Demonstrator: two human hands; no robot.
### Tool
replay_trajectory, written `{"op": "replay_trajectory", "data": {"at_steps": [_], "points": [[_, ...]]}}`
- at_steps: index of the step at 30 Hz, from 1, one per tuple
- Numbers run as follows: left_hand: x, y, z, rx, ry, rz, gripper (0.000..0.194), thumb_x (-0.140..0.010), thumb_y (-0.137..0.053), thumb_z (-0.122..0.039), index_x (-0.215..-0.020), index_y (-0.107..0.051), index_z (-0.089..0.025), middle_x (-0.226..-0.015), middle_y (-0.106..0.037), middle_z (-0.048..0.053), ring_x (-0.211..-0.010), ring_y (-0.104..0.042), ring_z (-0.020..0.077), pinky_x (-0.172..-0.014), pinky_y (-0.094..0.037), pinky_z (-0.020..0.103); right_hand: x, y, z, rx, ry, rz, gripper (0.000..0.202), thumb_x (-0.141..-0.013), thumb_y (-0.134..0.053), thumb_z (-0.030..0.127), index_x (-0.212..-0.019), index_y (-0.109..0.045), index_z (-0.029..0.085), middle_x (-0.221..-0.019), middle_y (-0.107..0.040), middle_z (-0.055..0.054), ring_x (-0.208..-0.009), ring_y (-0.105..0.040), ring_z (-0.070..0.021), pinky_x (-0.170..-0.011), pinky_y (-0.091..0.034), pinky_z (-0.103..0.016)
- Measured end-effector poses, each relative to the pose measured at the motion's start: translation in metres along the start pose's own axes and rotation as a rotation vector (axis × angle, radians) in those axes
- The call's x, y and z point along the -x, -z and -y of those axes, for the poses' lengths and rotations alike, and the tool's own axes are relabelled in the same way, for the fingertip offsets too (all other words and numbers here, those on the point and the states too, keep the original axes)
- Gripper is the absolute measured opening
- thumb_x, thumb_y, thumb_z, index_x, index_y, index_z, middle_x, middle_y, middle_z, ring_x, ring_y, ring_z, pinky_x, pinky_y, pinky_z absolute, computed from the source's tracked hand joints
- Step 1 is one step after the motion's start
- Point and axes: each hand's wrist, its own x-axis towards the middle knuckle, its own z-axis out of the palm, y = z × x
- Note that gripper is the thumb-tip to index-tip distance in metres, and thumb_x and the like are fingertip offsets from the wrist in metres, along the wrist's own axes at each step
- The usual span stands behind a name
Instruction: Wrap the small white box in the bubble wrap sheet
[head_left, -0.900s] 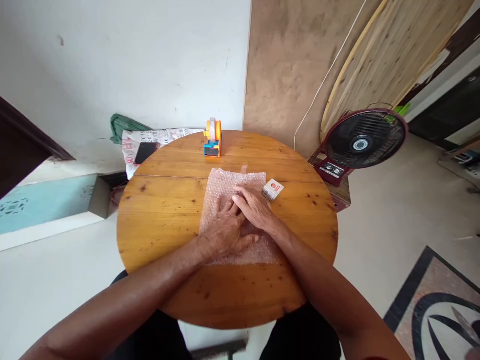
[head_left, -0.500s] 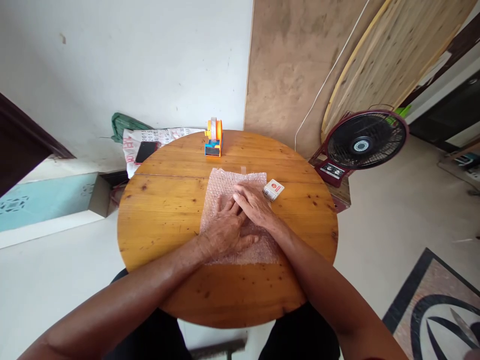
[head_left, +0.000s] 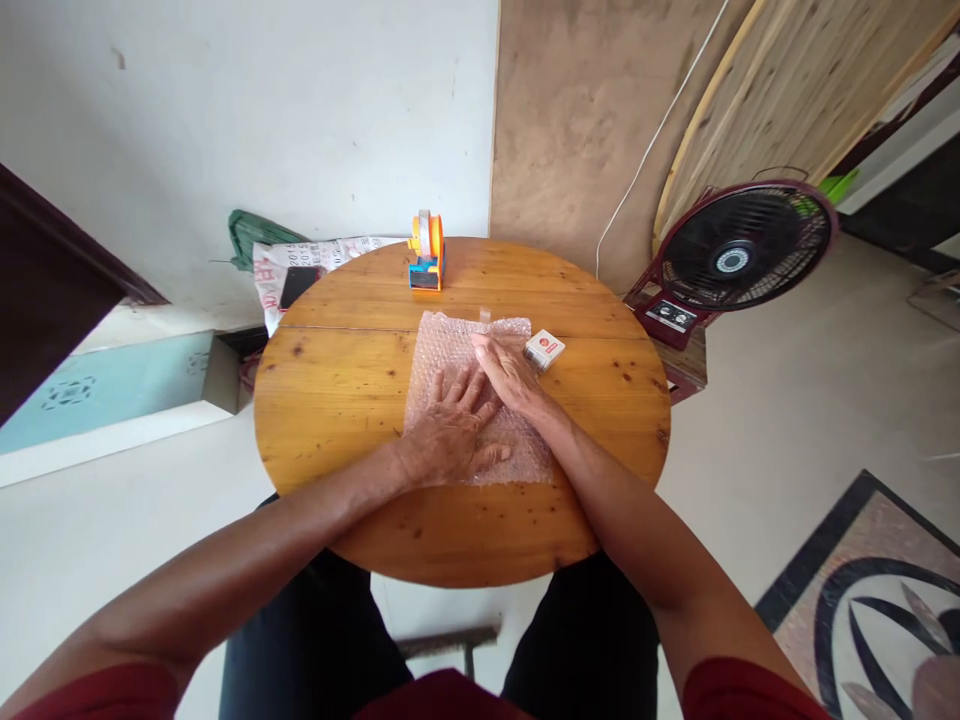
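A sheet of clear pinkish bubble wrap (head_left: 439, 345) lies flat on the round wooden table (head_left: 337, 400). My left hand (head_left: 450, 430) rests palm down on it, fingers spread, holding nothing. Beside it, my right hand (head_left: 514, 380) is tilted onto its edge over the right part of the wrap, fingers stretched out and the thumb side up. Just past my right hand sits a small white box with red print (head_left: 545, 349), touching or very near the wrap's right edge. A short strip of clear tape (head_left: 485, 315) shows at the wrap's far edge.
An orange and blue tape dispenser (head_left: 426, 255) stands at the table's far side. A dark red fan (head_left: 731, 260) is beyond the right edge. Behind the left edge lie a printed white sack (head_left: 270, 275) and a dark phone-like object (head_left: 298, 287).
My right hand has rolled more onto its edge and drawn slightly apart from my left hand, whose fingers are more spread. The whole view has shifted a little.
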Motion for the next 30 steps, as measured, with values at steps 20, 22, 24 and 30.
{"op": "replay_trajectory", "data": {"at_steps": [20, 22, 24, 30], "points": [[0.023, 0.023, 0.007, 0.051, 0.032, -0.142, 0.036, -0.094, -0.045, -0.033, -0.122, -0.062, -0.016, -0.135, -0.055, 0.013, -0.126, -0.050, 0.0259, -0.108, -0.039, 0.042, -0.002, 0.001, -0.004, 0.109, 0.082, 0.065, 0.042, -0.099, -0.033, 0.030, -0.133, -0.052, 0.015, -0.137, -0.057, -0.012, -0.129, -0.051, -0.0221, -0.111, -0.036, -0.041], [0.013, 0.010, 0.018, 0.053, 0.061, -0.165, 0.051, -0.090, -0.052, -0.041, -0.133, -0.054, -0.013, -0.139, -0.052, 0.015, -0.132, -0.044, 0.0292, -0.111, -0.035, 0.046, 0.001, -0.001, -0.005, 0.150, 0.090, 0.047, 0.042, -0.098, -0.034, 0.027, -0.134, -0.050, 0.013, -0.137, -0.056, -0.013, -0.129, -0.050, -0.0218, -0.111, -0.035, -0.040], [0.012, 0.000, 0.026, 0.050, 0.072, -0.173, 0.061, -0.090, -0.051, -0.049, -0.139, -0.047, -0.012, -0.146, -0.045, 0.016, -0.138, -0.035, 0.0314, -0.114, -0.029, 0.050, 0.004, -0.003, -0.004, 0.220, 0.128, 0.035, 0.042, -0.096, -0.037, 0.022, -0.134, -0.050, 0.013, -0.136, -0.057, -0.013, -0.128, -0.049, -0.0224, -0.112, -0.034, -0.040], [0.017, -0.006, 0.029, 0.026, 0.098, -0.187, 0.070, -0.087, -0.051, -0.056, -0.140, -0.047, -0.010, -0.147, -0.044, 0.017, -0.139, -0.033, 0.0332, -0.115, -0.026, 0.051, 0.020, 0.004, 0.018, 0.423, 0.167, 0.077, 0.043, -0.093, -0.042, 0.019, -0.134, -0.049, 0.005, -0.139, -0.051, -0.018, -0.132, -0.042, -0.0275, -0.113, -0.030, -0.043]]}}
